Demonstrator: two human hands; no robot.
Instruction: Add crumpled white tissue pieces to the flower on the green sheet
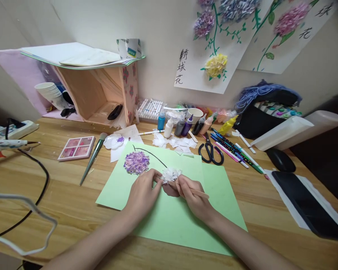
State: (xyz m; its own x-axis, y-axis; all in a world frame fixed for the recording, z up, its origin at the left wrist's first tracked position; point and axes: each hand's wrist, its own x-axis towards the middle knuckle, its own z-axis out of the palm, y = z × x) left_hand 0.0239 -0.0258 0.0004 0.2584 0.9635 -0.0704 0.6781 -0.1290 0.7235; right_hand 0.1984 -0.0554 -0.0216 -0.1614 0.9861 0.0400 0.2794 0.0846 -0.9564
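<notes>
A pale green sheet of paper (pixel 169 221) lies on the table before me. On it is a purple and pink paper flower (pixel 136 162), with a thin black drawn line curving right to a white crumpled-paper flower (pixel 170 174). Below the white flower shows a dull mauve-brown patch (pixel 171 190). My right hand (pixel 192 194) grips a wooden craft stick (pixel 199 194) like a pen, its tip at the white flower's lower edge. My left hand (pixel 145 190) rests on the sheet, thumb and forefinger pinched at the flower's left edge; what lies between them is hidden.
Behind the sheet stand paint bottles (pixel 187 125), paper scraps (pixel 183 142) and black-handled scissors (pixel 211 153). Pens (pixel 233 150) and a phone (pixel 307 202) lie right. A makeup brush (pixel 93 159), a pink palette (pixel 76 148), a glue gun (pixel 8 144) and cables (pixel 43 168) are left.
</notes>
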